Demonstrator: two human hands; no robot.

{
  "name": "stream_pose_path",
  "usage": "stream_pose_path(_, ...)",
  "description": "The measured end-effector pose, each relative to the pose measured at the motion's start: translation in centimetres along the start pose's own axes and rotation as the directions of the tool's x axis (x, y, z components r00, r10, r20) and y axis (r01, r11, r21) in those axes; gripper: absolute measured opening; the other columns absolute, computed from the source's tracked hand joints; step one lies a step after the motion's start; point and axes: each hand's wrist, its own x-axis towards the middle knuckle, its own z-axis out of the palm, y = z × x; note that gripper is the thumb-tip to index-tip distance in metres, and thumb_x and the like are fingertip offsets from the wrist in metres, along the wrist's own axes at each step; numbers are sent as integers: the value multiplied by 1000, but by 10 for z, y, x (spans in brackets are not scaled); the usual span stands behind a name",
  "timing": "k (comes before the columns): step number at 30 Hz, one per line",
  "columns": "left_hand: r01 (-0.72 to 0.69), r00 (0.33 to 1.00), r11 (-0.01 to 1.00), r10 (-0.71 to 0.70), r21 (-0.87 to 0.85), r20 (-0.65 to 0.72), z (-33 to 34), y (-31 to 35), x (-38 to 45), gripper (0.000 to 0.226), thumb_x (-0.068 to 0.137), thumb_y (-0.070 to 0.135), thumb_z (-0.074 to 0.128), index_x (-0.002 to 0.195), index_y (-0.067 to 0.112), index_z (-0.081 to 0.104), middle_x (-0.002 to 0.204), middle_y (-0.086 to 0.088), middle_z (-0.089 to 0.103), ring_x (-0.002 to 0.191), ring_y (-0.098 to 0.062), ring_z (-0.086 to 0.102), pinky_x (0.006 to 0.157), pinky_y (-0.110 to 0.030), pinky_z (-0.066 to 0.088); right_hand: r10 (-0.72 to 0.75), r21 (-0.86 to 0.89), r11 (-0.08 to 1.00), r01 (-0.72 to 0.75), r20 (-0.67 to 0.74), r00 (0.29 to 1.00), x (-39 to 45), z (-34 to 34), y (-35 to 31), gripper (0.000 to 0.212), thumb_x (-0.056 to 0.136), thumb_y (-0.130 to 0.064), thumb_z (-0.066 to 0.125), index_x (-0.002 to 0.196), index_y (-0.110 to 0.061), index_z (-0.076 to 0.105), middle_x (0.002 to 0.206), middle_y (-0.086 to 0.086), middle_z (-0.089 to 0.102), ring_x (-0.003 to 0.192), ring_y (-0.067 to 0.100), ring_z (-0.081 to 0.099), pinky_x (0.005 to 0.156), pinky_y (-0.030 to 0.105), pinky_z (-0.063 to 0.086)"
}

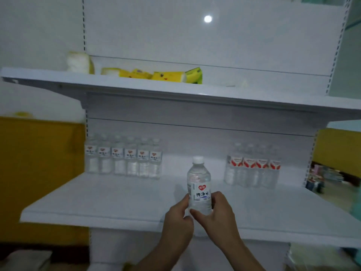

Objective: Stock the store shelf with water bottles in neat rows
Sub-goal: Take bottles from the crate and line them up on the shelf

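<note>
A clear water bottle (199,184) with a white cap and a white label stands upright over the front part of the white shelf (109,200). My left hand (178,222) and my right hand (216,212) both grip its lower half from either side. At the back left of the shelf stands a row of several bottles with the same label (125,157). Another row of bottles with red and white labels (253,167) stands at the back right.
The shelf above (175,90) carries yellow and white packets (136,73). Yellow wall panels flank the shelving on both sides. Open shelf surface lies between the two bottle rows and in front of them. Blurred goods show low at the right.
</note>
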Motion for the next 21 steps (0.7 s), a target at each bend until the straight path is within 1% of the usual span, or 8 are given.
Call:
stream_pose_path(2,9,1000,1000,-8,24,-5,-12,-3,0,74,76,-19,39,129,31,48,111,27,54,106,11,51,81,6,32,2,29,1000,-3,23,1000,1,15,-2,44,70,-42,83,96,-29,50,95,-13,60,81,-3,59,60,13,42)
stream_pose_path(3,-8,1000,999,8,47,3,-16,-4,2,77,74,-20,38,126,35,50,106,37,55,102,17,51,80,6,31,1,38,999,-2,31,1000,2,21,-3,43,70,-41,83,95,-29,50,94,-12,59,81,-3,59,60,13,41)
stream_pose_path(5,-9,1000,996,10,84,-4,-24,-8,7,83,71,-22,36,113,49,49,84,54,52,93,29,49,78,6,32,0,51,999,-2,48,999,7,31,-4,43,70,-40,83,93,-28,49,93,-11,58,80,-1,59,59,14,41)
stream_pose_path(7,12,999,996,-9,90,-38,-27,-12,11,85,71,-23,35,104,55,45,79,57,49,90,32,47,77,6,32,-1,56,998,-2,67,998,15,38,-4,43,70,-39,83,92,-27,48,93,-9,58,80,0,58,59,15,40)
stream_pose_path(13,26,997,995,-19,95,-78,-23,-22,28,87,70,-22,36,106,57,42,100,43,49,90,35,44,87,1,37,-2,67,998,-5,98,995,37,48,3,44,70,-36,84,92,-24,47,93,-6,57,80,2,57,58,16,38)
stream_pose_path(16,5,999,987,3,160,-49,-21,-32,40,84,73,-17,38,119,53,40,110,39,49,96,35,41,87,5,31,10,82,996,-18,106,994,48,53,9,44,70,-37,84,92,-24,47,93,-6,57,80,2,58,58,15,38)
stream_pose_path(18,-5,999,981,14,196,-41,-21,-41,49,80,76,-13,41,128,48,41,121,32,52,107,26,44,94,1,30,16,101,995,-27,110,994,57,58,13,44,70,-37,84,92,-25,47,93,-6,58,81,2,58,59,16,40)
stream_pose_path(21,-6,1000,974,11,228,-22,-24,-50,63,65,85,2,51,138,40,41,136,21,50,124,9,44,109,-14,31,23,147,988,-40,118,993,71,67,20,43,70,-31,85,92,-22,49,91,-6,58,81,2,58,58,15,40)
